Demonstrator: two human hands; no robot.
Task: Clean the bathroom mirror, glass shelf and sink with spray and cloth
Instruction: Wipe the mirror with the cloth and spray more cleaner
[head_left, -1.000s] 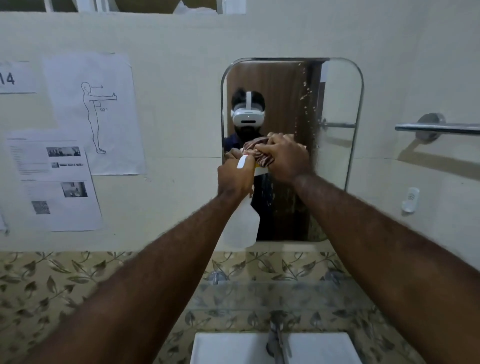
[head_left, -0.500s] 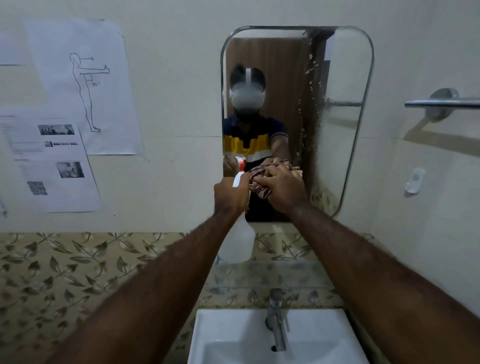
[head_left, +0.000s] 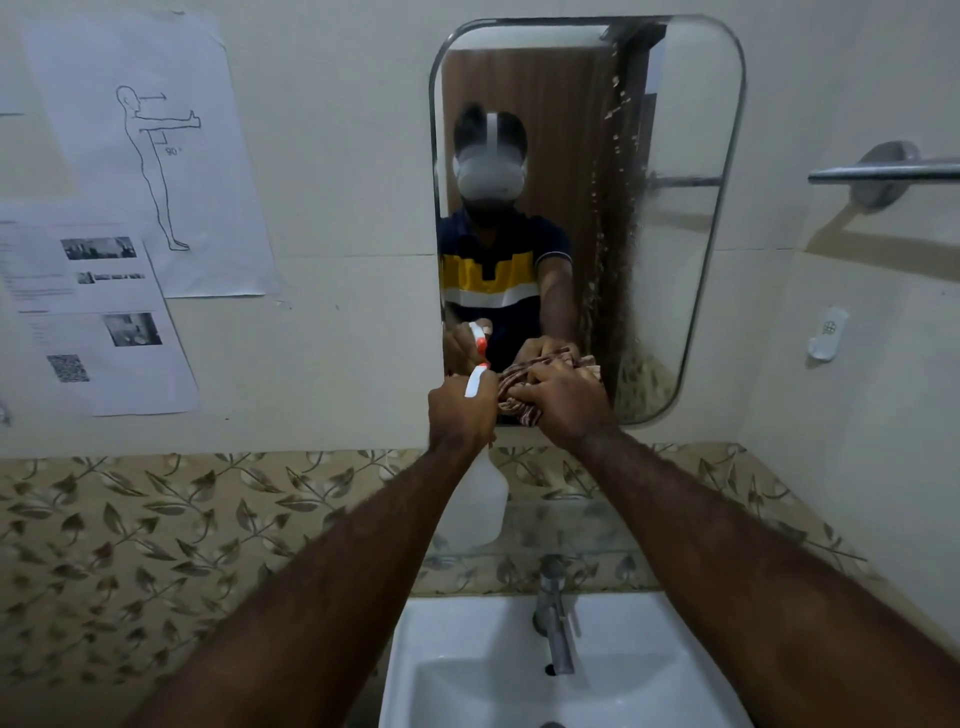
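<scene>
The rounded wall mirror (head_left: 680, 130) carries a band of speckled droplets down its right half. My right hand (head_left: 563, 402) presses a bunched striped cloth (head_left: 524, 387) against the mirror's bottom edge. Just left of it, my left hand (head_left: 460, 410) grips the neck of a white spray bottle (head_left: 483, 499) with a red-tipped nozzle, its body hanging below my fist. Under the mirror runs the glass shelf (head_left: 582, 525). The white sink (head_left: 467, 670) lies below, between my forearms.
A metal tap (head_left: 553, 613) stands at the back of the sink. A towel bar (head_left: 883, 174) and a small white hook (head_left: 826, 332) are on the right wall. Paper sheets (head_left: 145, 156) hang on the wall at left. Leaf-patterned tiles (head_left: 156, 535) run behind the shelf.
Both hands have come down together from the mirror's middle to its bottom edge, the cloth dragging down the glass. The view has tipped down, showing more of the sink.
</scene>
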